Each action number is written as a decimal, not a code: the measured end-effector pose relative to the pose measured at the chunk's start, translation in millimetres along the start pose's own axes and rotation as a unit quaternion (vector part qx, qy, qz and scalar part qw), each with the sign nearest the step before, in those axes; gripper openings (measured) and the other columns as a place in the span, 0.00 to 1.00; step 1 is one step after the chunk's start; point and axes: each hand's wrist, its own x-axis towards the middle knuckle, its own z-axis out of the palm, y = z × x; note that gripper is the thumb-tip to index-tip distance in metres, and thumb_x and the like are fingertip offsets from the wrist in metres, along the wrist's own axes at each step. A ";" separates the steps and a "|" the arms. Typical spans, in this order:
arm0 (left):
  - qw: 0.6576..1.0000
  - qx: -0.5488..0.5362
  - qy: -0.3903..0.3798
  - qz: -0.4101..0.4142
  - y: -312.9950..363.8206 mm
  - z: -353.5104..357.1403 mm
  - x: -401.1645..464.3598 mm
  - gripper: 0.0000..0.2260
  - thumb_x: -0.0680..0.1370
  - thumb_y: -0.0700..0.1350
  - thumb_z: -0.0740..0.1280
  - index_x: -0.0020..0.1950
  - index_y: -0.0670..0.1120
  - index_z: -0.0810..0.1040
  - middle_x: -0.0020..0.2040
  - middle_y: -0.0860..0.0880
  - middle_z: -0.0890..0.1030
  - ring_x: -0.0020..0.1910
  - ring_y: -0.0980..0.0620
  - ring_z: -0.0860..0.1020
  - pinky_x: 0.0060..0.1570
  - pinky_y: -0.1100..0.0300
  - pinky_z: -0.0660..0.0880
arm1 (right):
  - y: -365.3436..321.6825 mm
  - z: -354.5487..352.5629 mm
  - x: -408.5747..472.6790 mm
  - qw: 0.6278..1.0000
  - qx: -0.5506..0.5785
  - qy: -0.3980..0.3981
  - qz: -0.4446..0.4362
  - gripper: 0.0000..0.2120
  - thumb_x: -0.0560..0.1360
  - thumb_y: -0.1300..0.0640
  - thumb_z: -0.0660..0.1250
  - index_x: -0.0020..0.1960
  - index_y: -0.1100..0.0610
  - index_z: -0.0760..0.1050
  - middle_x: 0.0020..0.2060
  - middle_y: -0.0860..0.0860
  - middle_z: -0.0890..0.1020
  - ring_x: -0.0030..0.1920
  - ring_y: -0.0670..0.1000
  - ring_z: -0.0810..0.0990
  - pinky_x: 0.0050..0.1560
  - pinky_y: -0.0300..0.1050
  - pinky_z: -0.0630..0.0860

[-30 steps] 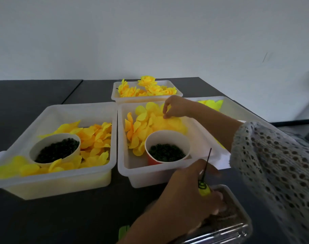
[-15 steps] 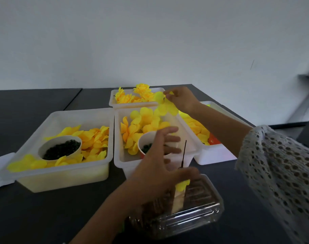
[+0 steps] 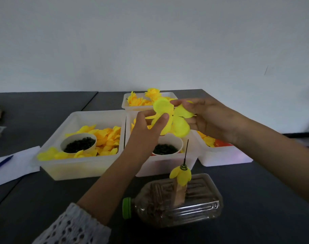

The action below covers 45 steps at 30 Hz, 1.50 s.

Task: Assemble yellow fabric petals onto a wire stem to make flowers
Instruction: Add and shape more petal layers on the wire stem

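we held a yellow petal piece [image 3: 171, 118] up over the middle of the desk [image 3: 44, 199], above the middle tub [image 3: 190, 155]. our left hand [image 3: 146, 131] pinched its near lobes between thumb and forefinger, the other fingers loosely spread. our right hand [image 3: 208, 118] pinched the far lobes, thumb on top and fingers curled beneath. the piece hung clear of everything below it.

near the front edge of the desk lay a clear bottle [image 3: 178, 203] on its side, its green cap [image 3: 127, 207] pointing left. a wooden block [image 3: 180, 192] stood on it, and from the block rose the wire stem [image 3: 186, 150], upright, with a small yellow bud [image 3: 181, 175] and a green collar at its base.

behind the bottle sat the middle tub, holding a paper cup [image 3: 167, 147] of dark beads. touching it on the left was a second tub [image 3: 76, 166] with loose petals and a white cup [image 3: 78, 144] of dark beads. toward the right edge stood a third tub [image 3: 224, 155], partly hidden by our right forearm. at the back edge a small tub [image 3: 150, 101] held finished flowers. at the left edge lay white paper [image 3: 14, 166] with a blue pen [image 3: 2, 163] on it.
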 end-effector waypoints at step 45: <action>0.944 0.200 -0.234 -0.119 -46.6 -22.7 -27.4 0.16 0.79 0.59 0.60 0.40 0.53 0.83 0.34 0.56 0.83 0.29 0.64 0.74 0.35 0.68 0.70 | 60.2 -47.4 -23.6 0.904 -0.399 0.048 0.145 0.20 0.79 0.47 0.62 0.34 0.57 0.79 0.23 0.50 0.75 0.19 0.46 0.67 0.22 0.35 0.65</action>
